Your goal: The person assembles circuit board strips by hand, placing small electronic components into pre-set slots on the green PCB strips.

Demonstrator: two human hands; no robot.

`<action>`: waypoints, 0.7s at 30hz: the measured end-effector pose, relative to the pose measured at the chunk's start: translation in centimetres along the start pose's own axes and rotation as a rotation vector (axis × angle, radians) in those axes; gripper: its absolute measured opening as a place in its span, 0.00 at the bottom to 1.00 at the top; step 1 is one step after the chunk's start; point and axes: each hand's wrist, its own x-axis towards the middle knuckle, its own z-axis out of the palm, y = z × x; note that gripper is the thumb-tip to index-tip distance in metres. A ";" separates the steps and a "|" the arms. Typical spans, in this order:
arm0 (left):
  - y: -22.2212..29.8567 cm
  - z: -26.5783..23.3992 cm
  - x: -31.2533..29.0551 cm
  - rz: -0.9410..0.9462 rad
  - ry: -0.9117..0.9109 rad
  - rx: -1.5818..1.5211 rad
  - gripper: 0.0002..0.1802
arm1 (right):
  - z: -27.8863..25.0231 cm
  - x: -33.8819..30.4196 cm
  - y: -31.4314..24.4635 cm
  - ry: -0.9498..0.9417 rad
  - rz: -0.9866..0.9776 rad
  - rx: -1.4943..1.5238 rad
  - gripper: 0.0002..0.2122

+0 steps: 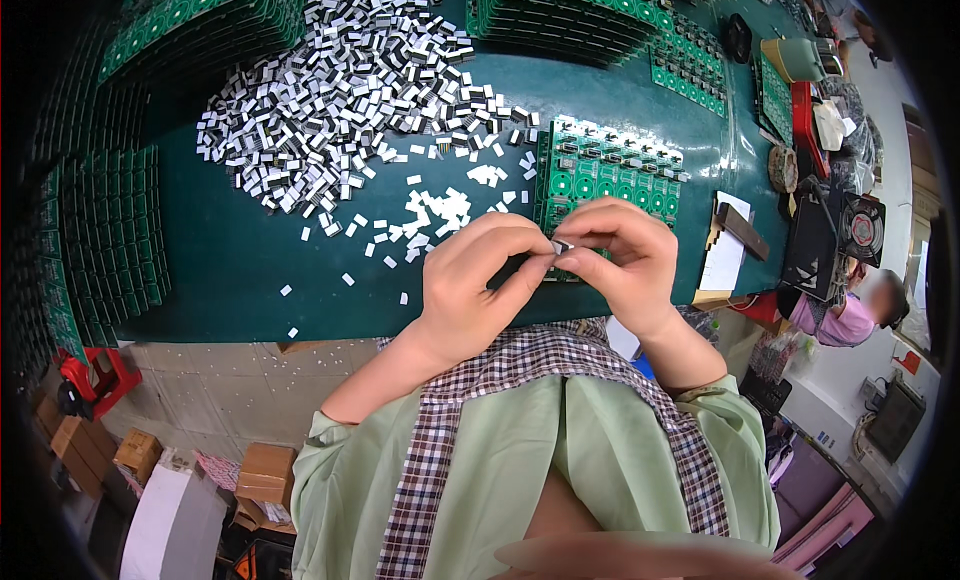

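My left hand (468,278) and my right hand (632,260) meet above the near edge of a green circuit board panel (612,180). Between their fingertips is a small black-and-white electronic component (562,247), pinched from both sides; the fingers cover much of it. Rows of small black parts and round green pads show on the panel, whose near part my hands hide. To the left, thin white pieces (440,210) lie scattered on the green tabletop (240,270). Beyond them spreads a big heap of similar black-and-white components (340,110), some with pins showing.
Stacked circuit boards stand at the left (110,240), far left (200,20) and far middle (570,20). To the right are a paper sheet (722,255) with a dark bar (742,230) on it, a roll of tape (782,168) and a fan (861,228). Another person (840,320) sits farther right.
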 end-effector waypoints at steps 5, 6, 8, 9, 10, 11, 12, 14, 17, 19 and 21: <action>-0.3 -0.1 -0.1 -0.016 -0.067 -0.080 0.08 | -1.4 0.5 0.2 -0.119 -0.248 -0.179 0.10; -0.3 -0.1 -0.1 -0.040 -0.084 -0.117 0.08 | -1.4 0.4 0.3 -0.119 -0.247 -0.178 0.10; -0.3 -0.2 -0.1 -0.071 -0.107 -0.149 0.07 | -1.4 0.3 0.4 -0.102 -0.291 -0.265 0.10; -0.2 -0.3 -0.1 -0.100 -0.129 -0.180 0.06 | -1.4 0.3 0.4 -0.104 -0.292 -0.263 0.10; -0.2 -0.2 0.0 -0.102 -0.127 -0.177 0.06 | -1.5 0.3 0.5 -0.115 -0.312 -0.269 0.10; 0.0 -0.1 0.0 -0.132 -0.156 -0.207 0.06 | -1.6 0.4 0.5 -0.126 -0.332 -0.273 0.10; 0.1 -0.1 0.0 -0.164 -0.183 -0.233 0.06 | -1.6 0.5 0.5 -0.130 -0.334 -0.264 0.10; 0.4 0.2 -0.3 -0.180 -0.208 -0.270 0.07 | -2.0 0.6 0.3 -0.217 -0.239 -0.142 0.09; 0.2 0.2 -0.3 -0.135 -0.170 -0.231 0.09 | -2.6 0.7 -0.4 -0.252 -0.133 -0.147 0.09; 0.3 0.2 -0.2 -0.074 -0.138 -0.022 0.11 | -2.3 0.5 -0.6 -0.178 -0.086 -0.225 0.08; -0.2 0.2 -0.4 -0.086 -0.124 -0.005 0.12 | -1.7 -0.1 -0.5 -0.095 -0.117 -0.305 0.08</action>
